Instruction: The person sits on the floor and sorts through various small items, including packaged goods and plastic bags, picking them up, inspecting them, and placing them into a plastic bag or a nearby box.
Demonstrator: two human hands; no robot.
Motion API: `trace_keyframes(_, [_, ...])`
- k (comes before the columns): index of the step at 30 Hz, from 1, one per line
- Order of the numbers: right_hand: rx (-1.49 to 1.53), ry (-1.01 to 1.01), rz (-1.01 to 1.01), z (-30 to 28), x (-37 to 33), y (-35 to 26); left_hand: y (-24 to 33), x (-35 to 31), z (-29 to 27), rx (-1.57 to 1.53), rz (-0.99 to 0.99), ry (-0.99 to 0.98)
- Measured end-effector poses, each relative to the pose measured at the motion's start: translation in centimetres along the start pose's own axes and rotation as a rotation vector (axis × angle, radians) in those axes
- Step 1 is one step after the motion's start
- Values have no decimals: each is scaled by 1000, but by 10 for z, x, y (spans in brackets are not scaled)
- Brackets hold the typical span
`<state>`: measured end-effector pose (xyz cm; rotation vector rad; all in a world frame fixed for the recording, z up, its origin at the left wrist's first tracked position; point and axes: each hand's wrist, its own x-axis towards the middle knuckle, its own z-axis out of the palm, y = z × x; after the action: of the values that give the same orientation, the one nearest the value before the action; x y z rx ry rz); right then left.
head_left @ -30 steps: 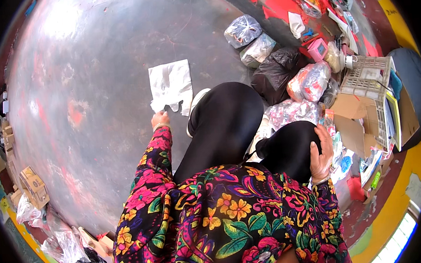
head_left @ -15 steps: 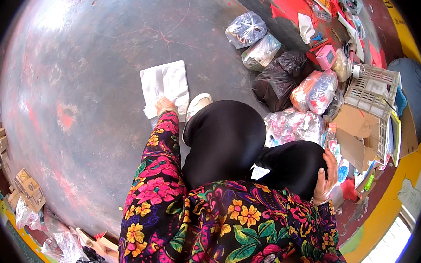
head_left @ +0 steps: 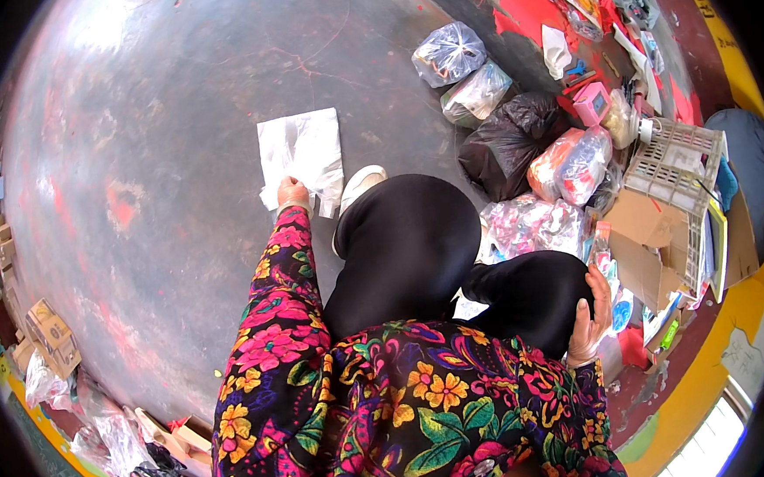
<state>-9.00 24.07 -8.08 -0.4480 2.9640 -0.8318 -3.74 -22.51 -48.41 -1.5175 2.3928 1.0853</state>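
Observation:
On the grey floor ahead of me lies a flat white plastic bag (head_left: 313,142), squarish, with two strips like handles on its near side. My left hand (head_left: 292,192) is at that near side, fingers closed in a pinch on the left strip. Part of the strip is hidden under the hand. My right hand (head_left: 589,315) lies against the side of my right knee, fingers stretched out and holding nothing. My left shoe (head_left: 363,185) is just right of the white bag.
To the right are filled clear bags (head_left: 449,54), a black garbage bag (head_left: 513,143), a pink box (head_left: 592,103), a plastic crate (head_left: 672,181) and an opened cardboard box (head_left: 639,223). Cardboard boxes (head_left: 53,339) and clear plastic wrap (head_left: 119,440) lie along the left wall.
My left hand has shifted slightly left and its fingers have drawn together on the bag's near strip. The right hand stays on the knee.

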Motion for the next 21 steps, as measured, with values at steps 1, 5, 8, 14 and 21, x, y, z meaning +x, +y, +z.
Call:
trace_keyframes(1, [-4, 5, -8, 0, -1, 1, -2, -1, -2, -60, 0, 9])
trace_keyframes(5, [-5, 42, -16, 1, -3, -1, 20, -8, -35, -739, -195, -200])
trace_keyframes(8, [-7, 49, -29, -1, -2, -3, 18, -3, -83, -1564, -113, -549])
trace_keyframes(14, [26, 64, -67, 1, -3, -6, -6, -23, -101, -1921, -467, -442])
trace_keyframes(21, [16, 127, -126, 0, -12, -11, 151, -103, -158, -1745, 326, -1034])
